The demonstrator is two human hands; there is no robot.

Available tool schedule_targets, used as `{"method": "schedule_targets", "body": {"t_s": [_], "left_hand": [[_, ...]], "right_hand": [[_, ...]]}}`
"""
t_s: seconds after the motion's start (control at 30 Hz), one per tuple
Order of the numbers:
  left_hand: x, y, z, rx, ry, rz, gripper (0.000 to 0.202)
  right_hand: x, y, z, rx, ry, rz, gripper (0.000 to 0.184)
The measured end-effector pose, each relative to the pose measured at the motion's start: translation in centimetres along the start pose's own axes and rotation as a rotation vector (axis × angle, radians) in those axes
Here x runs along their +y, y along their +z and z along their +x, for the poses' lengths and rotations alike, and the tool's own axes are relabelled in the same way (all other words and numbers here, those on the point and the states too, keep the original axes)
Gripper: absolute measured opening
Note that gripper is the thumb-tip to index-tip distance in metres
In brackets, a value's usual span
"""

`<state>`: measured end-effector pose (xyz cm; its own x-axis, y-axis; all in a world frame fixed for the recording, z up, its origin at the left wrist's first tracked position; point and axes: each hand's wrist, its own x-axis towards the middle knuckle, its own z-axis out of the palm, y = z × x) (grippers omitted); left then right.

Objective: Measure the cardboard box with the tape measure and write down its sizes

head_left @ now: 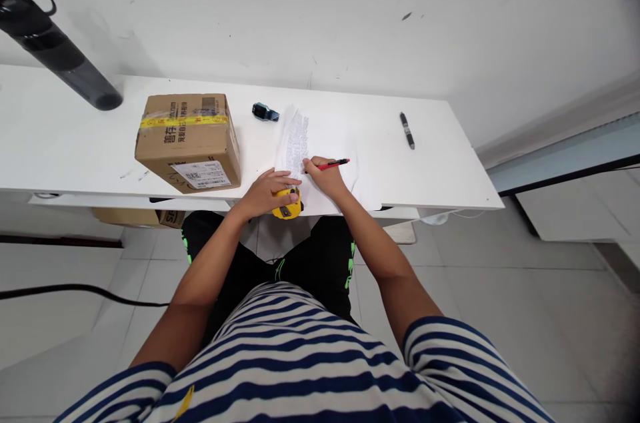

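My right hand (323, 175) is closed on a red pen (334, 164), its tip on a white sheet of paper (300, 143) with rows of handwriting. My left hand (267, 190) rests over a yellow tape measure (287, 204) near the front edge of the white table (440, 169), fingers curled on top of it. The tape measure lies at the lower edge of the paper, between my two hands.
A taped cardboard box (189, 141) stands left of the paper. A small dark watch-like device (265, 112) lies behind it, a black marker (407, 130) to the right. A dark cylindrical device (55, 53) juts in at far left. A cable (75, 291) runs across the floor.
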<state>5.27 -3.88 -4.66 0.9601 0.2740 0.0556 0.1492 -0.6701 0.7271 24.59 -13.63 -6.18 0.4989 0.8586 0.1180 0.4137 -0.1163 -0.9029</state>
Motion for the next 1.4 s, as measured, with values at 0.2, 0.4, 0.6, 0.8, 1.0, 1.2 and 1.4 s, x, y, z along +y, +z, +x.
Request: {"method": "schedule_targets", "body": {"t_s": [0.2,0.4,0.6,0.8,1.0,1.2,1.4], "left_hand": [[-0.09,0.02,-0.01,-0.002,0.004,-0.002,0.041],[0.02,-0.02,0.04,0.001,0.006,-0.005,0.043],[-0.19,0.12,0.01,0.006,0.004,0.0,0.042],[-0.1,0.06,0.01,0.003,0.008,-0.01,0.042],[-0.23,0.05,0.13,0.012,0.008,0.0,0.039],[-0.21,0.03,0.1,0.008,0.013,-0.02,0.04],[-0.47,0.03,0.07,0.041,0.025,-0.084,0.04]], "right_hand": [[0.05,0.12,-0.08,0.049,0.024,0.008,0.039],[0.07,0.08,-0.18,0.027,0.004,0.022,0.039],[0.02,0.07,-0.37,0.051,0.003,0.008,0.04],[0.02,-0.06,-0.32,0.062,0.03,0.019,0.038],[0.18,-0.13,-0.2,0.073,0.034,0.029,0.036],[0.25,-0.09,-0.27,0.128,0.025,0.016,0.036],[0.54,-0.15,-0.25,0.098,0.036,0.028,0.038]]}}
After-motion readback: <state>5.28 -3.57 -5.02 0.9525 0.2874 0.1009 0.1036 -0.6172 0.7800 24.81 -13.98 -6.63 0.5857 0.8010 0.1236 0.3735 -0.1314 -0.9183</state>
